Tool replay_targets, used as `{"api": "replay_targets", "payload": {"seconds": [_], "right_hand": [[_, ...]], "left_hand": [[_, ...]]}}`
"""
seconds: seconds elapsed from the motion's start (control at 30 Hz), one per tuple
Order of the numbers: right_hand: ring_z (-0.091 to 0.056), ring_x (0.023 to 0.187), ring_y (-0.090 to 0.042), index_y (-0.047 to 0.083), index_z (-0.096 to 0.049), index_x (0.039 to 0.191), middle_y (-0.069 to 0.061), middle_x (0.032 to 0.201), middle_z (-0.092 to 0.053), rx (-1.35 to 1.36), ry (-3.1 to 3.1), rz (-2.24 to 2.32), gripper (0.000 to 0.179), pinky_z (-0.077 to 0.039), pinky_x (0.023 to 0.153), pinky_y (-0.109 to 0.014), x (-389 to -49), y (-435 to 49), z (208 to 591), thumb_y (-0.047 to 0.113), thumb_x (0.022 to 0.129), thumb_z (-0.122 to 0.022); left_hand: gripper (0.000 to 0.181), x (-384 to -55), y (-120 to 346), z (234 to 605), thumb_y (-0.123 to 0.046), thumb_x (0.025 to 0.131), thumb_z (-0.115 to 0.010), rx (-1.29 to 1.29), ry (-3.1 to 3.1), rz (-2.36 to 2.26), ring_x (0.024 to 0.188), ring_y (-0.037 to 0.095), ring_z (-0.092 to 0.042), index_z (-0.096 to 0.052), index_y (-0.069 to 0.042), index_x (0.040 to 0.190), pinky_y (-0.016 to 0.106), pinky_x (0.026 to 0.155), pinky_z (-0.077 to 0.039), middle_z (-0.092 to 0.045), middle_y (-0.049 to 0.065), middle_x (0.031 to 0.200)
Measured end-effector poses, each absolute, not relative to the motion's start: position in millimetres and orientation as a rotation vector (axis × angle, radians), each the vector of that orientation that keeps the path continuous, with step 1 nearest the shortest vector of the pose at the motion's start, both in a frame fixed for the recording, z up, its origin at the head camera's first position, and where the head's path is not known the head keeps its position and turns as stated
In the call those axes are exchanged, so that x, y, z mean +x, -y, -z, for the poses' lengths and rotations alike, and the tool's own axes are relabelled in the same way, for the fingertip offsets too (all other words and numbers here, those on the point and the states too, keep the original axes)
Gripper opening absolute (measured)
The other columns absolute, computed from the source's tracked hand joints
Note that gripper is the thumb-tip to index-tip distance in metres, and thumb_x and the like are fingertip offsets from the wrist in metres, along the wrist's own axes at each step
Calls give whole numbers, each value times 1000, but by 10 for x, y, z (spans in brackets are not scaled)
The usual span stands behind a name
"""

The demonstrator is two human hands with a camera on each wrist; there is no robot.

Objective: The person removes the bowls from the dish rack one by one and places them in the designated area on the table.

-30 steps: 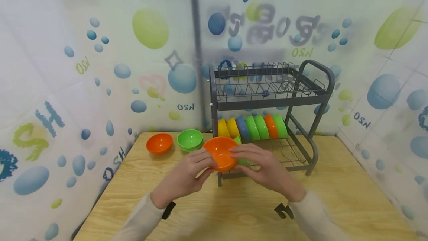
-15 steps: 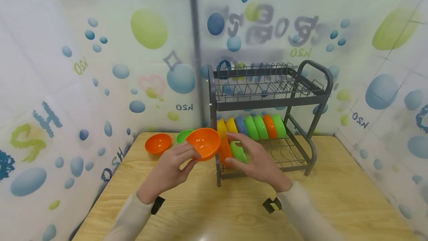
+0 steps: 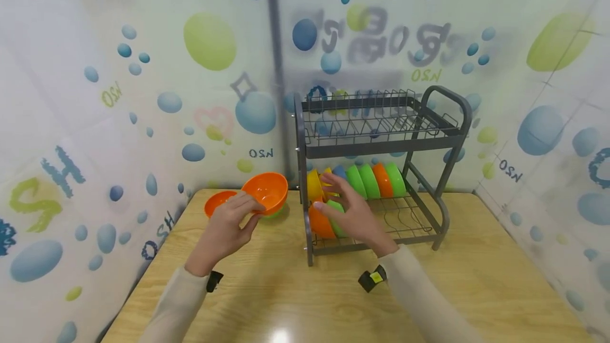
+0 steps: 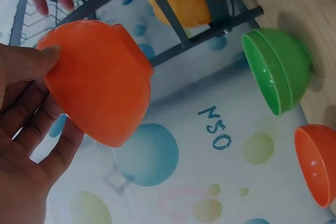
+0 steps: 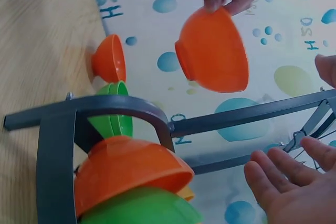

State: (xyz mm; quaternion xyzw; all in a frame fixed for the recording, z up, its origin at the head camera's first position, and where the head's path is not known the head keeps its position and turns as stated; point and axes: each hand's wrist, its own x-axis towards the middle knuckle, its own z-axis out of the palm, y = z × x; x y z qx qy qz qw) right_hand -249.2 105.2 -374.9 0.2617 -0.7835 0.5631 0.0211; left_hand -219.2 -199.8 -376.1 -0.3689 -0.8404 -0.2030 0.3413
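Observation:
My left hand (image 3: 229,226) pinches the rim of an orange bowl (image 3: 267,192) between thumb and fingers, its hollow facing me. In the head view this bowl overlaps the stacked green bowls (image 4: 283,69) on the table and hides most of them. My right hand (image 3: 355,215) holds nothing; its fingers are spread and slightly bent at the rack's lower tier. Near its fingertips, another orange bowl (image 3: 321,222) stands on edge beside a green bowl (image 5: 142,208). A further orange bowl (image 3: 216,202) sits on the table at left, partly behind my left hand.
A dark two-tier dish rack (image 3: 381,147) stands on the wooden table (image 3: 305,300). Its upper tier holds no bowls. Along the lower tier's back, several yellow, blue, green and orange bowls (image 3: 383,180) lean in a row. A patterned curtain (image 3: 143,120) hangs behind.
Both hands held the orange bowl a second ago; the right has let go. My left hand has carried the bowl leftward from the rack, and the right hand has shifted slightly left.

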Motion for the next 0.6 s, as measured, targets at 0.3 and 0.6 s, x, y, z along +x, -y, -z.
{"api": "replay_targets", "payload": {"seconds": [0.3, 0.6], "right_hand": [[-50, 143, -25, 27, -39, 156, -2, 156, -50, 748, 2379, -1883, 63, -43, 118, -48, -2623, -868, 3718, 42, 101, -65], [-55, 138, -23, 15, -45, 154, -4, 151, -56, 678, 2279, -1932, 56, -44, 118, -43, -2758, -683, 3640, 30, 103, -64]], "left_hand": [[25, -2438, 2171, 3896, 10, 76, -83, -904, 2128, 456, 78, 20, -63, -70, -6, 90, 39, 74, -58, -72, 4, 86], [22, -2601, 2362, 3953, 11, 76, -78, -799, 2197, 441, 80, 22, -62, -70, -5, 89, 40, 70, -57, -70, 6, 86]]}}
